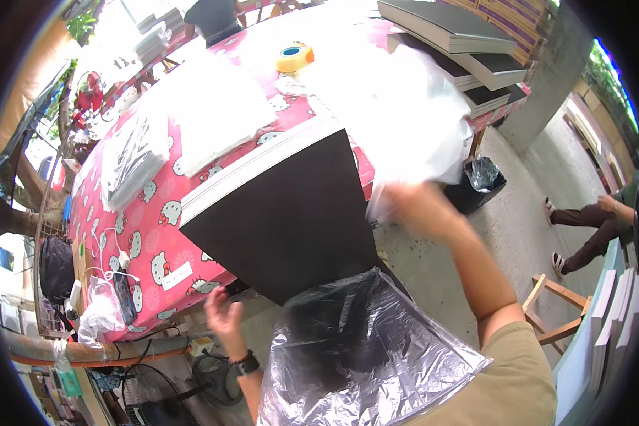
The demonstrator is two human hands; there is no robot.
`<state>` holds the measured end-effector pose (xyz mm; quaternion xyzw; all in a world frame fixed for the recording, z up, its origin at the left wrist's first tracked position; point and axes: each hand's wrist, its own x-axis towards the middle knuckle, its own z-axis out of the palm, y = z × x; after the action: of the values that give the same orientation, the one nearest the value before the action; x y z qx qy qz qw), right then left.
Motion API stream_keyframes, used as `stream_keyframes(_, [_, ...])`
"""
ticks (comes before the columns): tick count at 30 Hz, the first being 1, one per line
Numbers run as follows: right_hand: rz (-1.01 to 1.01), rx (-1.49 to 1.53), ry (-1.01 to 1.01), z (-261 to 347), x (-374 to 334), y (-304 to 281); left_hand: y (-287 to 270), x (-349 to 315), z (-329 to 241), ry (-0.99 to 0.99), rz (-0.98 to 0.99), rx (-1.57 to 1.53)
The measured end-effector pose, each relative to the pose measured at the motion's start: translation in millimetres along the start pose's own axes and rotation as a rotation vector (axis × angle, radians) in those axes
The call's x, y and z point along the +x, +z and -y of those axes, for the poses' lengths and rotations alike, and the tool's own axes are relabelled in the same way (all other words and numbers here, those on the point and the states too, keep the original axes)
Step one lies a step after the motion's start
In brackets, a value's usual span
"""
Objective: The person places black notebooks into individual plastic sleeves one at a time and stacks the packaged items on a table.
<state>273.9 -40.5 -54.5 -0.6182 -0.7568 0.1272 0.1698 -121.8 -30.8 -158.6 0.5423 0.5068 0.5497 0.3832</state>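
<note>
A large, thick book with a black cover (284, 213) and white page edges leans from the table edge toward my body. A clear plastic bag (362, 348) covers its near end and lies against my front. Beside the book's lower left, my left hand (225, 323) is open, fingers apart, touching nothing I can see. My right hand (412, 206), blurred by motion, is off the book's right side, closed on the edge of a whitish translucent plastic bag (426, 121). That bag spreads up over the table; glare hides its outline.
A pink patterned tablecloth (142, 241) carries plastic-wrapped stacks (131, 156), a yellow tape roll (295, 58) and a power cord. Black books (454, 28) are piled at the far right. A black bin (476, 184) and a wooden stool (554, 312) stand right; a seated person (596, 220) is beyond.
</note>
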Motion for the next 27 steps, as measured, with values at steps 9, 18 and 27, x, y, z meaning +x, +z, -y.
stream_keyframes(9, [-0.198,0.779,-0.212,118.2,34.2,41.5,100.7,-2.3,-133.6,-0.077,0.583,-0.437])
stream_keyframes(18, [-0.019,1.154,-0.022,102.9,23.2,43.9,105.5,7.6,-104.7,-0.232,0.312,-0.56])
stream_keyframes(27, [-0.405,0.688,-0.199,110.1,25.2,65.6,110.7,3.0,-103.7,-0.298,0.377,-0.687])
